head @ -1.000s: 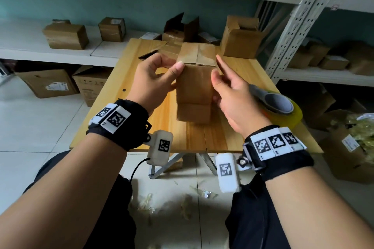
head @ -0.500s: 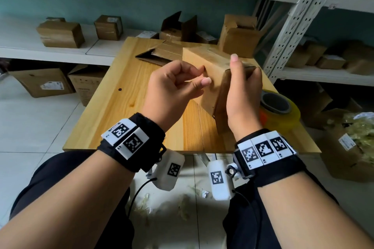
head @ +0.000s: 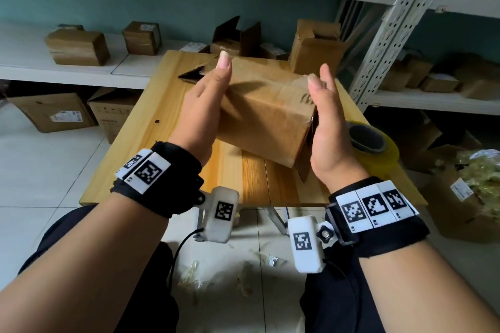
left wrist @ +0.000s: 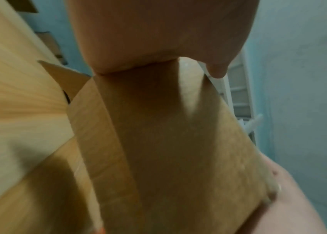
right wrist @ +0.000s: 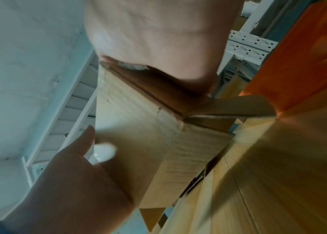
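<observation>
A brown cardboard box (head: 265, 116) lies on its side, tilted, just above the wooden table (head: 281, 186). My left hand (head: 205, 105) presses flat against its left face, fingers straight and pointing up. My right hand (head: 324, 116) presses flat against its right end, where loose flaps hang down. In the left wrist view the palm (left wrist: 158, 31) meets the box (left wrist: 168, 150) at its top edge. The right wrist view shows the right palm (right wrist: 158, 31) on the flap end of the box (right wrist: 138, 126), with the left hand (right wrist: 68, 182) on the far side.
A yellow tape roll (head: 370, 146) sits on the table's right edge, close to my right wrist. A flattened carton (head: 194, 74) lies at the table's far side. Several cardboard boxes (head: 78, 46) stand on the white shelves behind. More cartons sit on the floor at both sides.
The box has swung from upright onto its side. My hands went from pinching its flaps and edges to pressing flat on its two opposite faces.
</observation>
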`<state>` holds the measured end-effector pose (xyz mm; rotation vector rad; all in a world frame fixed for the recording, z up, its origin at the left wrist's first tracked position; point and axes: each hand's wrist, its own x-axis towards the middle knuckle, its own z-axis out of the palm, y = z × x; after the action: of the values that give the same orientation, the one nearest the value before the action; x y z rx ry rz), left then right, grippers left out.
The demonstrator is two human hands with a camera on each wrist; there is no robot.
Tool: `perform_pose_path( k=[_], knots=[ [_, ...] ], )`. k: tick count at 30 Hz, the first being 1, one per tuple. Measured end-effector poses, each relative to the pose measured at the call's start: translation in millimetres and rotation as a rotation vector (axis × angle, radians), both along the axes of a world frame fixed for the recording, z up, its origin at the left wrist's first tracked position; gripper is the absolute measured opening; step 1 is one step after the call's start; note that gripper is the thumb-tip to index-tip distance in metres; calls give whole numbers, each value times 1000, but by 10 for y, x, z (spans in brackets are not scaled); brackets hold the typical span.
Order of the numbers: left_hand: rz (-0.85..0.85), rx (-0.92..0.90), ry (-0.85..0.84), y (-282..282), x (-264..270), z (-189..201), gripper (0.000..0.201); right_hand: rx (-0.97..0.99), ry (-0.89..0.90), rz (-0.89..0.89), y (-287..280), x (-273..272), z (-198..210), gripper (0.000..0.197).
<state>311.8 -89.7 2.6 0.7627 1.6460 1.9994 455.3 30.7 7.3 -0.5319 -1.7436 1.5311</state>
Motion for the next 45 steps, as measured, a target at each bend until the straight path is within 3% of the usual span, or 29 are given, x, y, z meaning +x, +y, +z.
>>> perform_pose_path(
  k=[3,6,7,9,10,13,17,19,21,22,24,26,30,34,37,39,45],
  knots=[
    [-34,17,-88,-19,3,35,37,114,-50,-6,43,33,-28,103],
    [-54,-18,-119,8,59,-17,26,89,-59,-42,101,-3,-32,85],
    [-48,-46,-125,16,83,-30,30,61,-70,-68,111,-18,-31,78],
    [-12,-77,-134,47,94,-66,65,0,-102,-107,123,-35,-49,65],
    [17,-79,-120,57,88,-83,74,-20,-127,-123,109,-48,-61,60],
    [106,-85,16,77,129,-116,60,-59,-211,-181,50,-77,-113,53],
    [125,-106,24,159,175,-211,53,-13,-327,-216,38,-77,-154,61],
    [113,-132,2,185,184,-220,41,56,-385,-199,51,-89,-186,82],
    [97,-165,-32,200,191,-224,26,74,-402,-200,45,-111,-194,81],
    [88,-174,-61,197,204,-218,22,82,-393,-207,59,-121,-205,69],
    [67,-191,-126,195,230,-211,33,101,-365,-238,69,-139,-213,55],
    [81,-226,-156,197,250,-202,42,113,-350,-262,84,-154,-227,51],
    [137,-224,-154,217,222,-214,31,132,-359,-298,92,-166,-235,44],
    [163,-134,60,198,231,-280,22,215,-293,-319,94,-175,-250,41],
    [171,-39,256,159,189,-318,69,255,-205,-332,115,-191,-254,36],
    [200,-36,329,148,122,-320,80,205,-156,-328,98,-182,-233,33],
    [138,-37,285,160,61,-452,62,224,-14,-390,63,-245,-309,36]
  ],
)
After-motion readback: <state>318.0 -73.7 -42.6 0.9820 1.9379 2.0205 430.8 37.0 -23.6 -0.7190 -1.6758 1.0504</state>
